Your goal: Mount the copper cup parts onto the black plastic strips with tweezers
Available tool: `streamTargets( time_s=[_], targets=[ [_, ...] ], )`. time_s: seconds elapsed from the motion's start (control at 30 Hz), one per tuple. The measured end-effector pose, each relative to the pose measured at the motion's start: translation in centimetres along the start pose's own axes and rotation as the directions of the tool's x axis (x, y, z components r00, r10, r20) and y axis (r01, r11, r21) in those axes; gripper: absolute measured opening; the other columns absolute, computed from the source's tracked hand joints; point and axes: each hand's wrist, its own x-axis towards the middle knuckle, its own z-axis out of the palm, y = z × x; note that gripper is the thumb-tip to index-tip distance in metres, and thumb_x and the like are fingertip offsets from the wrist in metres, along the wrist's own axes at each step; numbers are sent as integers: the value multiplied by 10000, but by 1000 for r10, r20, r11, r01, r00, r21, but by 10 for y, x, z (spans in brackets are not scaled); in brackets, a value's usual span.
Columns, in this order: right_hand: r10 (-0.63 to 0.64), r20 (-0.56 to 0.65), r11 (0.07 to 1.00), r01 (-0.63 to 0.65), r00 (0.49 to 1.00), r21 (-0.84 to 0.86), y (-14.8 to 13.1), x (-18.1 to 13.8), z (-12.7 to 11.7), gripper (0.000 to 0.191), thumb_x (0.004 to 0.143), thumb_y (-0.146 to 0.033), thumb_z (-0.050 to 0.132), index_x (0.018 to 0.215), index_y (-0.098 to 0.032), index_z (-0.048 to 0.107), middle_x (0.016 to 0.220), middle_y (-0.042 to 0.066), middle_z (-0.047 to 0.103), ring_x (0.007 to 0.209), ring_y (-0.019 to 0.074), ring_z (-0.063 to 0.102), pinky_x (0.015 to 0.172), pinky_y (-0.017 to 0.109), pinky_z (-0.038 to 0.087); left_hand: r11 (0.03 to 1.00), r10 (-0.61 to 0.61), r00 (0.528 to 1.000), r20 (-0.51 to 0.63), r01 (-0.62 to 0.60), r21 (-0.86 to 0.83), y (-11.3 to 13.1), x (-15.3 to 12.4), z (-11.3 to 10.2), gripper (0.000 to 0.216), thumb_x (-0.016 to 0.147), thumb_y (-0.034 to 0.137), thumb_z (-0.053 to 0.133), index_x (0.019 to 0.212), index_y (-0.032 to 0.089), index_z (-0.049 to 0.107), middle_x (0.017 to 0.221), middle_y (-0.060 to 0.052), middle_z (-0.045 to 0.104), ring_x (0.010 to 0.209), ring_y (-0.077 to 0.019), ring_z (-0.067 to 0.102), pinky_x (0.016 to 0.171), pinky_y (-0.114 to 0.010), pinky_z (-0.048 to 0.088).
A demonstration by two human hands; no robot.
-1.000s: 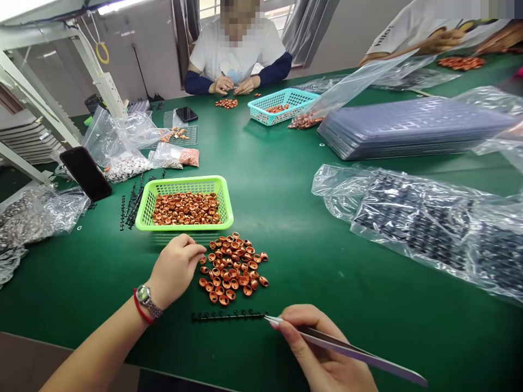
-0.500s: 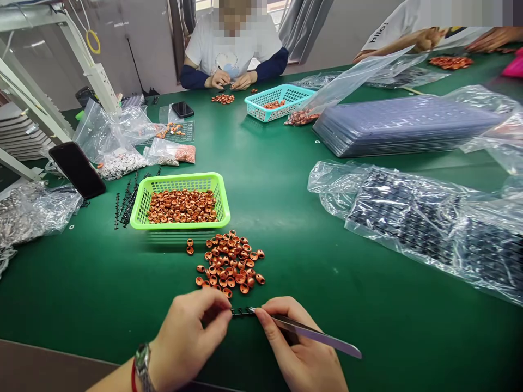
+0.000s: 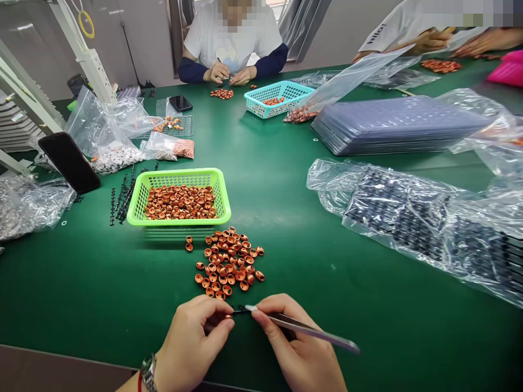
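Observation:
My left hand [image 3: 192, 343] is closed in a pinch on a thin black plastic strip [image 3: 239, 310] near the table's front edge. My right hand [image 3: 300, 351] grips metal tweezers [image 3: 302, 329], whose tip touches the strip's free end. Just beyond both hands lies a loose pile of copper-coloured caps [image 3: 226, 264] on the green table [image 3: 286, 218]. Behind the pile stands a lime green basket [image 3: 180, 220] filled with more caps.
Black strips [image 3: 120, 196], a phone [image 3: 68, 162] and plastic bags [image 3: 110, 136] lie at the left. Bagged dark parts [image 3: 412, 218] and stacked trays [image 3: 400, 125] fill the right. A turquoise basket [image 3: 280, 98] stands far back, where a person's hands [image 3: 231, 73] work; another person's arm [image 3: 408, 43] is at the far right.
My left hand left the cap pile and came down to pinch the black strip. The strip is now mostly covered by that hand, with the tweezers at its end.

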Motion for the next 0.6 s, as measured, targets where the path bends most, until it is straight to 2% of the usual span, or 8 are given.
streamTargets(
  time_s=[0.2, 0.33, 0.43, 0.6],
  targets=[
    [69, -14, 996, -68, 998, 65, -3, 0, -3, 260, 990, -434, 690, 798, -259, 699, 694, -25, 701, 603, 144, 690, 567, 179, 559, 994, -56, 998, 16, 57, -93, 3, 2, -1, 136, 877, 238, 620, 818, 175, 725, 734, -42, 728, 647, -183, 671, 607, -241, 512],
    [131, -2, 987, -130, 991, 89, -2, -4, -5, 255, 973, -440, 706, 800, -253, 701, 697, -12, 698, 596, 159, 692, 555, 191, 567, 973, -89, 996, -14, 84, -217, 2, -1, -2, 124, 848, 258, 681, 926, 190, 749, 808, -51, 799, 727, -203, 736, 675, -247, 564],
    [160, 11, 979, -160, 987, 125, -2, -9, -10, 211, 982, -400, 700, 834, -250, 705, 746, 11, 701, 641, 174, 699, 582, 208, 587, 946, -101, 994, -30, 87, -313, 2, -6, 0, 168, 795, 200, 737, 962, 215, 728, 814, -21, 816, 749, -193, 759, 700, -232, 574],
    [40, 40, 929, -52, 998, 365, -4, -21, -16, 121, 1020, -338, 662, 923, -276, 698, 809, 26, 703, 719, 182, 704, 636, 244, 607, 926, -133, 991, -11, 120, -358, 5, -10, 12, 117, 726, 165, 822, 776, 208, 726, 696, 7, 783, 637, -155, 709, 618, -189, 528]
  ],
)
